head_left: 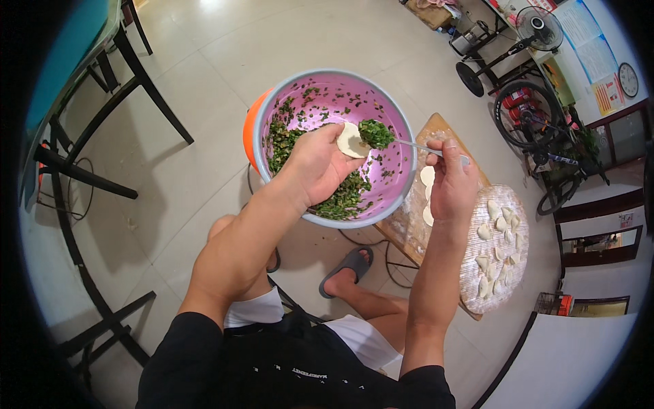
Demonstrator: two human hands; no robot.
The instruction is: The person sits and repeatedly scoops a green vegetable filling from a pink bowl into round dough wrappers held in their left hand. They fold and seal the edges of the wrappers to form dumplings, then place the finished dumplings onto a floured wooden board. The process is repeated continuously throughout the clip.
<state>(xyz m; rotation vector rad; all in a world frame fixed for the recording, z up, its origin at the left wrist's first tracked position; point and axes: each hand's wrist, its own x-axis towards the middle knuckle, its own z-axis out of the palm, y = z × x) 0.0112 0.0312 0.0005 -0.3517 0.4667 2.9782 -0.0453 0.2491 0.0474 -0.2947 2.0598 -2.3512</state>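
Over a large pink basin [403,146] with a grey-blue rim, my left hand [319,162] holds a round white dumpling wrapper [351,142] between thumb and fingers. My right hand [452,180] grips a metal spoon [417,145] by its handle. Its bowl carries a heap of chopped green filling [375,134] and hangs at the wrapper's right edge; whether the two touch I cannot tell. More green filling [344,199] lies in the basin's bottom and left side, with bits stuck to the walls.
Right of the basin, a floured wooden board [409,228] carries several flat wrappers [428,176]. Beside it, a round ridged tray [470,262] holds several folded dumplings [484,232]. Something orange [253,133] shows under the basin. Black chair legs [153,95] stand left; a fan [538,28] and a bicycle [528,116] stand far right.
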